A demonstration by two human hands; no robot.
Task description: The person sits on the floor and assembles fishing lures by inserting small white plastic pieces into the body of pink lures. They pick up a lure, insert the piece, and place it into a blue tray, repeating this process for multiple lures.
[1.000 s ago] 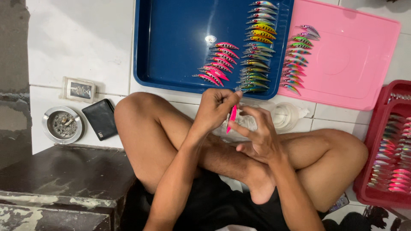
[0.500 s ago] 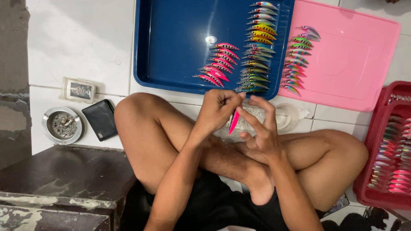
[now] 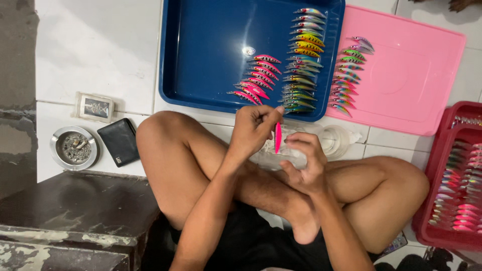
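The person sits cross-legged on the white tiled floor. The left hand is raised over the knees, its fingers pinched on the top end of a pink fishing lure, which hangs upright between both hands. The right hand sits just right of the lure with fingers curled; a fingertip may touch the lure's lower part, but the view is too small to be sure. Under the hands lies a clear plastic bag on the floor.

Farther away, a blue tray holds rows of painted lures, pink ones on the left and yellow and green ones to the right. Right of it a pink tray carries another row. At the far right edge a red basket holds more lures. At the left, a black wallet lies beside a metal ashtray.
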